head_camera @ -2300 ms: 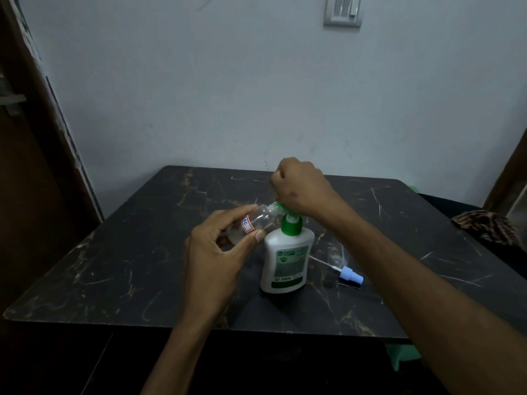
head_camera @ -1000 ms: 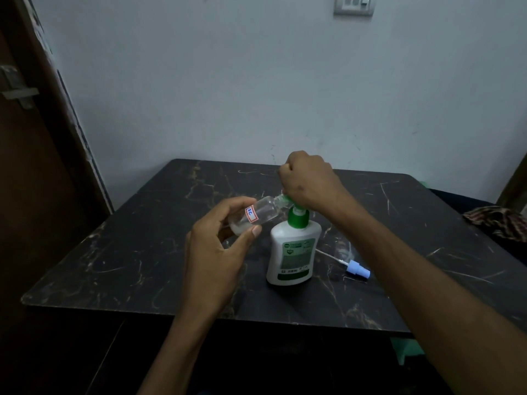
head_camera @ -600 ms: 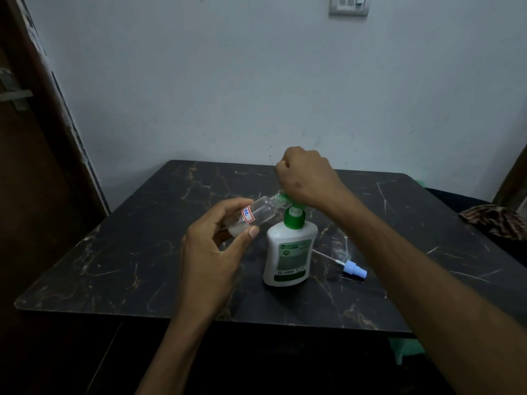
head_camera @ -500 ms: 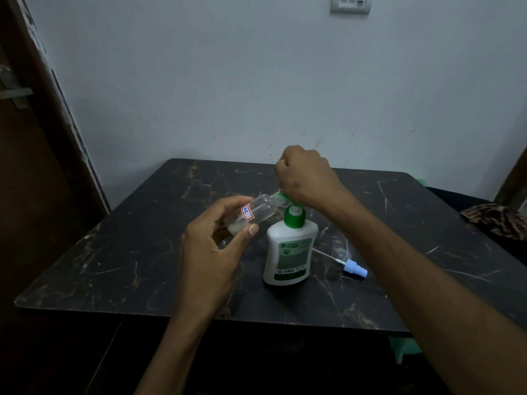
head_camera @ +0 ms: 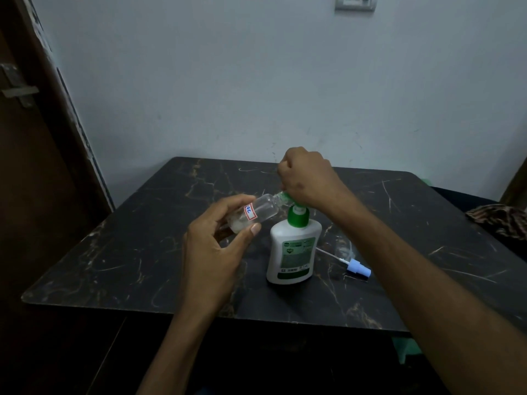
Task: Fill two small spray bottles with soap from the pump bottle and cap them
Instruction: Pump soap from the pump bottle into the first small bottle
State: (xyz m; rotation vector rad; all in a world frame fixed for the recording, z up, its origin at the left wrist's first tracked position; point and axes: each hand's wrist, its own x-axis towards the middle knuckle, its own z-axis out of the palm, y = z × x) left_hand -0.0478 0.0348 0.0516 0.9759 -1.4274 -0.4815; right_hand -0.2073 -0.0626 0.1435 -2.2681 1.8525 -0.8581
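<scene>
A white pump bottle (head_camera: pixel 293 252) with a green collar stands upright at the middle of the black marble table (head_camera: pixel 128 252). My right hand (head_camera: pixel 305 178) is curled as a fist over its green pump head, which is mostly hidden. My left hand (head_camera: pixel 216 246) pinches a small clear spray bottle (head_camera: pixel 253 212) with a red-edged label, tilted so its open mouth meets the pump's nozzle. A little pale soap sits in its lower end. A blue spray cap (head_camera: pixel 358 267) with a thin white tube lies on the table right of the pump bottle.
A second clear object (head_camera: pixel 343 248) lies faint behind the blue cap; I cannot make out what it is. A dark wooden door (head_camera: pixel 34 166) stands at the left. A patterned cloth (head_camera: pixel 502 220) lies at the right edge. A pale wall rises behind the table.
My right fist has risen slightly and the pump collar shows more beneath it. My left hand and the small bottle hold almost the same place against the nozzle.
</scene>
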